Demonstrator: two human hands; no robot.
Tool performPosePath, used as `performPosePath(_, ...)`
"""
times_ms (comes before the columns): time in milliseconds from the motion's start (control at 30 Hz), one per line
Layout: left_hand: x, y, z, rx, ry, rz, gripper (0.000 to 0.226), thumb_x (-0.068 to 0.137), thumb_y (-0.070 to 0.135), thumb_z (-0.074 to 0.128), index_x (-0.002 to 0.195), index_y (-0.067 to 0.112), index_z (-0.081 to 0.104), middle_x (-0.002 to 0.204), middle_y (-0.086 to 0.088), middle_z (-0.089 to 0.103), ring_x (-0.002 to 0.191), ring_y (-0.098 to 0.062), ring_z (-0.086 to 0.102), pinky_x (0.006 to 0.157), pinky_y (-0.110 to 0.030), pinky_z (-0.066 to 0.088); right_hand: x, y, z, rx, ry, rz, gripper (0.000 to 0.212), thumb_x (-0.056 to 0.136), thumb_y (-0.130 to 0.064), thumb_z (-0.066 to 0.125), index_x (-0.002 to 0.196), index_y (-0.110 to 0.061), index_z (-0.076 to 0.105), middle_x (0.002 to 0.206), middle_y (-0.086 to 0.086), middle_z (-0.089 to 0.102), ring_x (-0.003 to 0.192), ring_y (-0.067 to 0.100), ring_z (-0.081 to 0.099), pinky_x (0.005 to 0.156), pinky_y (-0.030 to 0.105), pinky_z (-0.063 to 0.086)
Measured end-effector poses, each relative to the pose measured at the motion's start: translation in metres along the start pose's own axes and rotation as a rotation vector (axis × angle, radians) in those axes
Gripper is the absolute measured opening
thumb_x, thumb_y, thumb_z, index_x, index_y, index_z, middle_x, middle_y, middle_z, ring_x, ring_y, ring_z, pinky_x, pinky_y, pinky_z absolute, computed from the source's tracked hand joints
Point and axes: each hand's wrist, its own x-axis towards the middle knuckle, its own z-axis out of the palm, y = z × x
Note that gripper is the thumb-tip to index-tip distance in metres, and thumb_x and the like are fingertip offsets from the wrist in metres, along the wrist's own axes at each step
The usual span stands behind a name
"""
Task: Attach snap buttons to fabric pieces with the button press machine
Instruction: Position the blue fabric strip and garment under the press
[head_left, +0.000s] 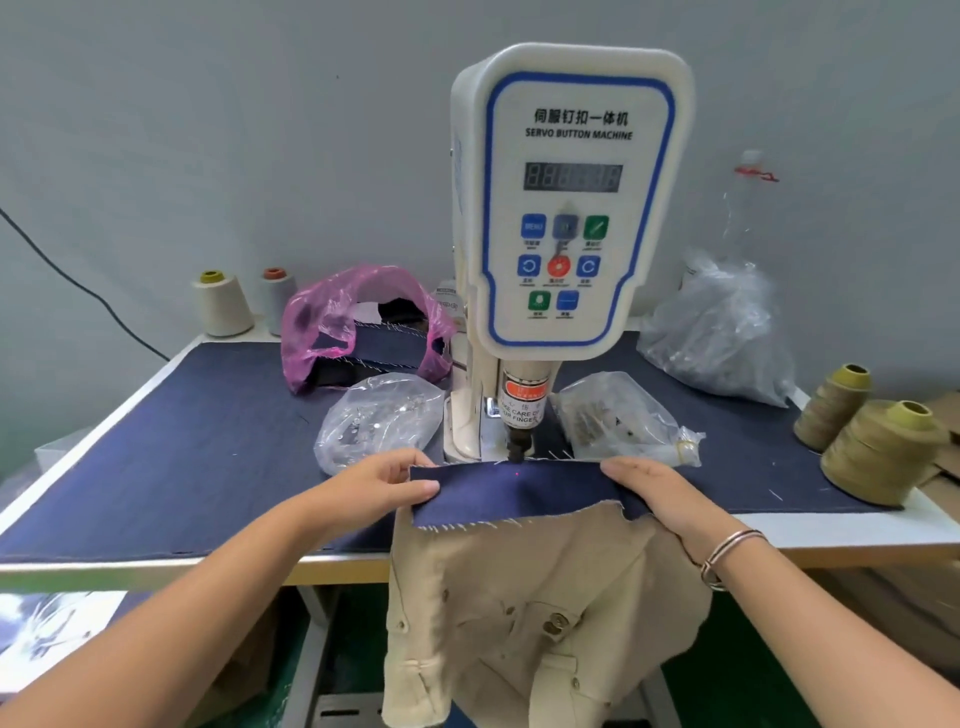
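A white servo button machine (566, 197) stands at the middle of the table, its black press head (519, 447) just above a navy fabric strip (519, 491). A red laser dot shows on the strip below the head. My left hand (387, 480) pinches the strip's left end, thumb on top. My right hand (660, 493) presses down on its right end. A beige garment (519, 613) with metal snaps hangs over the table's front edge under the strip. A clear bag of snap parts (379, 421) lies left of the machine, another (618, 415) to its right.
A pink bag (358, 322) with dark fabric sits behind left. A large clear bag (722, 332) and a bottle stand at the back right. Olive thread cones (878, 447) sit at the right edge, pale cones (223, 304) at the back left. Navy cloth (197, 441) covers the table.
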Motion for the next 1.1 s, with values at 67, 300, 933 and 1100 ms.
performPosePath(67,0.008,0.001,0.004,-0.013,-0.002,-0.005,0.01,0.093,0.023,0.061,0.091,0.013,0.062,0.068,0.003,0.051,0.068,-0.01,0.043,0.067,-0.019,0.034,0.0,0.007,-0.002,0.077,0.061,-0.01,0.033,0.095,-0.021,0.052,0.071,-0.017,0.075,0.076,0.001,0.072,0.064,0.006,0.065,0.057,0.013,0.05)
performPosePath(300,0.025,0.0,0.018,-0.18,-0.079,-0.039,0.031,0.07,0.047,0.072,0.075,0.019,0.06,0.076,0.006,0.065,0.072,-0.007,0.056,0.067,-0.017,0.042,0.003,0.019,-0.007,0.208,0.194,-0.038,0.034,0.096,-0.022,0.049,0.079,-0.015,0.078,0.087,0.003,0.075,0.075,0.011,0.071,0.056,0.014,0.051)
performPosePath(933,0.031,0.003,0.043,-0.562,-0.088,-0.067,0.043,0.076,0.014,0.068,0.112,-0.002,0.05,0.103,-0.022,0.05,0.095,-0.03,0.044,0.075,-0.031,0.04,0.001,0.029,-0.014,0.442,0.309,0.001,0.022,0.091,-0.03,0.057,0.092,-0.022,0.077,0.105,0.009,0.072,0.103,0.026,0.066,0.1,0.044,0.045)
performPosePath(1100,0.032,0.004,0.042,-0.453,-0.105,-0.12,0.049,0.077,0.024,0.07,0.112,-0.009,0.059,0.098,-0.02,0.061,0.081,-0.023,0.058,0.072,-0.028,0.046,0.002,0.028,-0.014,0.434,0.312,-0.006,0.024,0.093,-0.029,0.055,0.088,-0.024,0.078,0.103,0.008,0.073,0.099,0.023,0.068,0.096,0.04,0.048)
